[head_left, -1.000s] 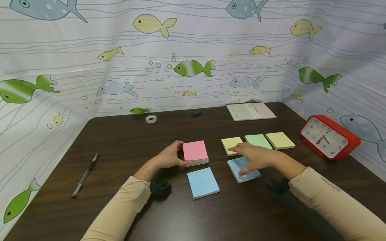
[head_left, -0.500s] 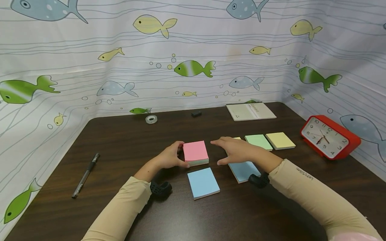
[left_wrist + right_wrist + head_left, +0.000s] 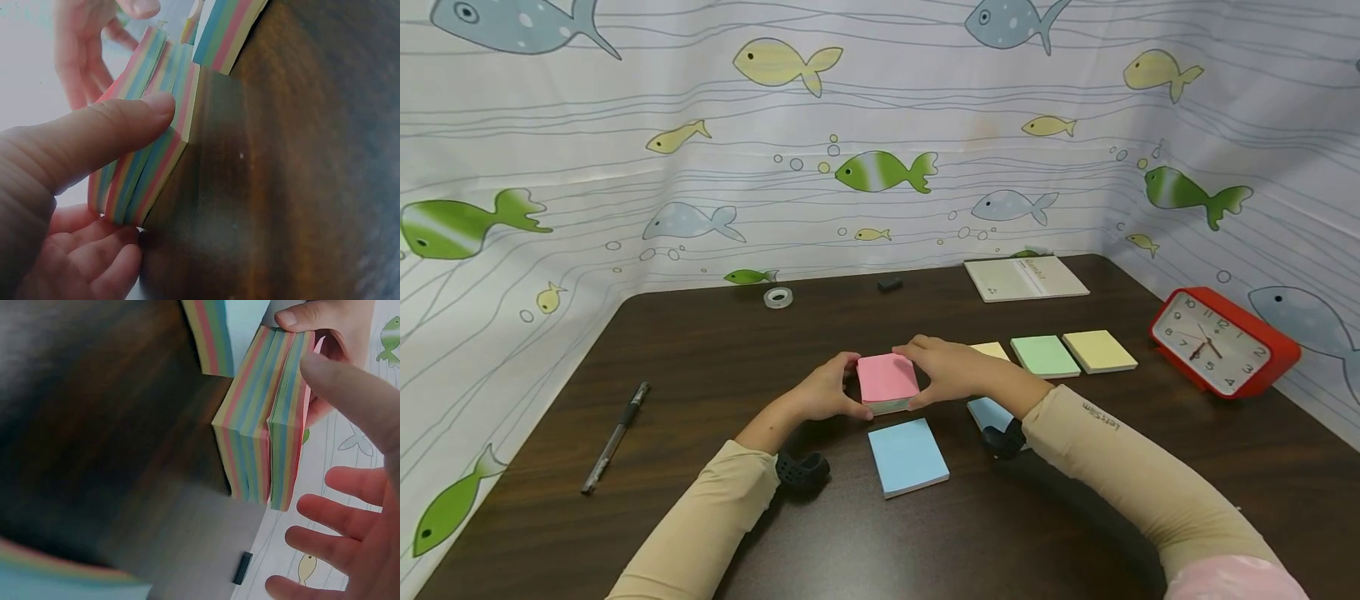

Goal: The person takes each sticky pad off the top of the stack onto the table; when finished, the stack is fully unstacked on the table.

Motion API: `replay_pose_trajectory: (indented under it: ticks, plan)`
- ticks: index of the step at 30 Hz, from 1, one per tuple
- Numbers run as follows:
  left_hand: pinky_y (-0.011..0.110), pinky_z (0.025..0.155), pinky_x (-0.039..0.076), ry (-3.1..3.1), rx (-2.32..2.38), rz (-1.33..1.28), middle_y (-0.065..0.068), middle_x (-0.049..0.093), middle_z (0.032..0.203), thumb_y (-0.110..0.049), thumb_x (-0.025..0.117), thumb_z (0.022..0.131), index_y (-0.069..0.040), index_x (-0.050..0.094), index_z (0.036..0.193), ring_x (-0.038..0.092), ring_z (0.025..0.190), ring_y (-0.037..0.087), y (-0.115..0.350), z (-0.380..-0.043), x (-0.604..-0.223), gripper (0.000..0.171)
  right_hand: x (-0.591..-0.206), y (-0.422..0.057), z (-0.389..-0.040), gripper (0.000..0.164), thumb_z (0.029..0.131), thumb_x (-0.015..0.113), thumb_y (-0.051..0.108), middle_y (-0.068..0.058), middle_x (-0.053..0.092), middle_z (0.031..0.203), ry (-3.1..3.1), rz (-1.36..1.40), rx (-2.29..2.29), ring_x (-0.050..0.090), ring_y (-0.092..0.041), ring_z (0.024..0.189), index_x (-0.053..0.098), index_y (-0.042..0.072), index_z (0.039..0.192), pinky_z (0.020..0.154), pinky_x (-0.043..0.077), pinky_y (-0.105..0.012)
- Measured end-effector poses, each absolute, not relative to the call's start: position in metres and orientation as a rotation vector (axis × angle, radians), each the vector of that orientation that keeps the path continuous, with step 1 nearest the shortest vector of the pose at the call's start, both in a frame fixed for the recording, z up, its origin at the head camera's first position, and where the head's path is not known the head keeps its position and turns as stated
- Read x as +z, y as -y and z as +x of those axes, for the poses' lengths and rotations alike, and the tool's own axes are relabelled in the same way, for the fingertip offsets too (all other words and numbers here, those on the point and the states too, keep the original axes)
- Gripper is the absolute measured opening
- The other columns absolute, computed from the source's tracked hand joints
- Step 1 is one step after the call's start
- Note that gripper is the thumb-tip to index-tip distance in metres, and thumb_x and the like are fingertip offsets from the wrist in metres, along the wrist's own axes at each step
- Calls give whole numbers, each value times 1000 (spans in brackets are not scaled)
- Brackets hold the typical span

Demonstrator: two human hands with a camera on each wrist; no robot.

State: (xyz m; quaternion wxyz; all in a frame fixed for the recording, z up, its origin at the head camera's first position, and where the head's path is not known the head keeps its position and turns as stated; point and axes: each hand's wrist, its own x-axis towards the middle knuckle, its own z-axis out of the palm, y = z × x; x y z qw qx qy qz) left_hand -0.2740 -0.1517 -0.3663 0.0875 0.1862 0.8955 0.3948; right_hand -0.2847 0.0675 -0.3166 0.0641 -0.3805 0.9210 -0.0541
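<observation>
Presently, pink-topped stack (image 3: 887,382): we are finding it resting on the tabletop (image 3: 722,342), between left hand (image 3: 822,390) and right hand (image 3: 946,371), its sides showing multicolored stripes.
Left side: we are observing the left hand grasping the stack, its thumb lying across the striped near face.
Right side: we are recording the right hand as released, fingers spreading beside the stack; we are not discerning whether its thumb is touching.
Blue pads: we are noting a near blue pad (image 3: 910,458) lying before the stack; the right wrist is partly covering another blue pad (image 3: 987,412).
Red clock (image 3: 1225,340): we are seeing it standing right of a green pad (image 3: 1045,356).
</observation>
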Motion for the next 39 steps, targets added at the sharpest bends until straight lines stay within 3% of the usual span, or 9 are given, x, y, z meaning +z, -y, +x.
replay_pose_trajectory:
  ticks: [8, 16, 39]
  plan:
    - [41, 91, 34, -2650, 1175, 566, 14, 42, 124, -20, 81, 60, 1, 32, 126, 41, 113, 27, 150, -272, -369, 85, -327, -46, -294, 92, 62, 74, 47, -6, 40, 124, -2733, -1144, -99, 46, -15, 94, 32, 9, 134, 77, 43, -31]
    - [42, 90, 34, -2647, 1185, 560, 15, 40, 125, -20, 80, 60, 1, 31, 126, 40, 115, 28, 151, -272, -367, 85, -331, -31, -301, 97, 60, 74, 47, -6, 44, 120, -2707, -1116, 15, 47, -16, 92, 28, 8, 136, 73, 43, -33]
    - [41, 91, 34, -2668, 1163, 546, 16, 39, 127, -21, 80, 60, 2, 32, 126, 40, 115, 27, 152, -273, -365, 85, -324, -43, -304, 94, 60, 71, 52, -3, 48, 116, -2795, -1125, 79, 46, -13, 89, 33, 12, 135, 69, 42, -31]
